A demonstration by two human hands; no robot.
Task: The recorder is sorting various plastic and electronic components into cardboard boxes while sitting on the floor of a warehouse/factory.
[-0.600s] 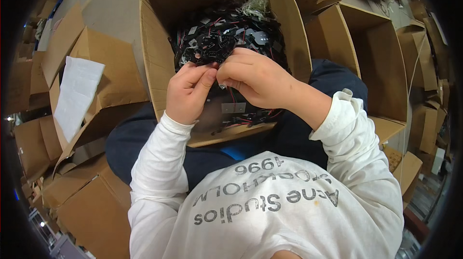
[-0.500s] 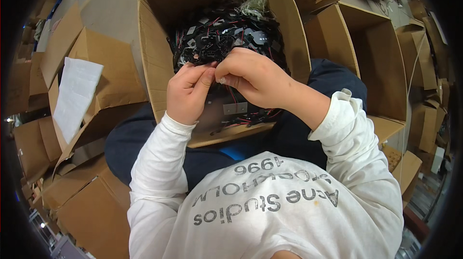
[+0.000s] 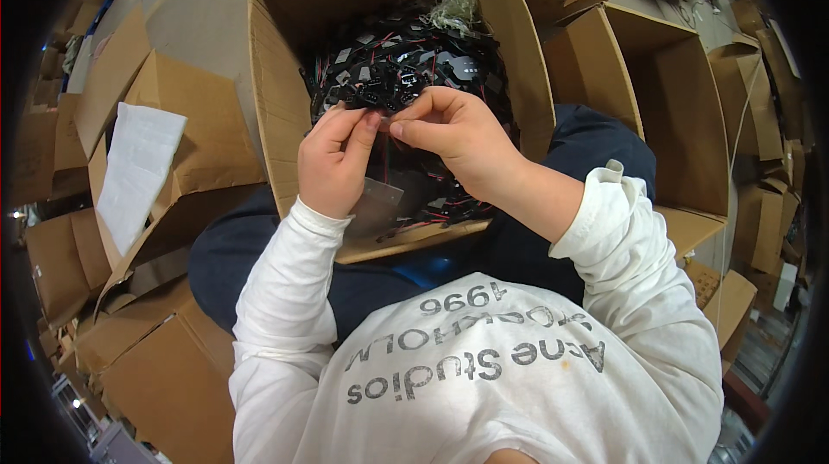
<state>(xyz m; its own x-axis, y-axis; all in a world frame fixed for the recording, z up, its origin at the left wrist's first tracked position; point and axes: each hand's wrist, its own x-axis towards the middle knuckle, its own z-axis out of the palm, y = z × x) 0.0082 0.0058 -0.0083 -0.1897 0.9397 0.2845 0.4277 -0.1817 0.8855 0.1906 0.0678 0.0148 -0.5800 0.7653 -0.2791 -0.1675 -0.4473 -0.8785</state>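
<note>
Both hands meet above an open cardboard box (image 3: 263, 75) between my legs. The thumb and fingers of my left hand (image 3: 335, 157) are pinched together at the near side of a cluster of black plug connectors (image 3: 387, 91). My right hand (image 3: 458, 131) pinches close beside them, its thumb pointing at the left thumb. What lies between the fingertips is small and pale, too small to name. Below the hands hangs a blurred metal plate (image 3: 382, 192) with holes. Black electrical parts with red wires (image 3: 432, 62) fill the box beneath.
A tuft of pale green stringy fibre (image 3: 456, 10) lies at the box's far right. To the left, a white sheet (image 3: 138, 170) hangs over an opened carton (image 3: 203, 118). Another open carton (image 3: 678, 110) stands right of my knee. More cartons surround me.
My right hand has turned and its fingers have opened out slightly from a tighter curl. The black connectors show more clearly above the fingertips. The metal plate has swung left.
</note>
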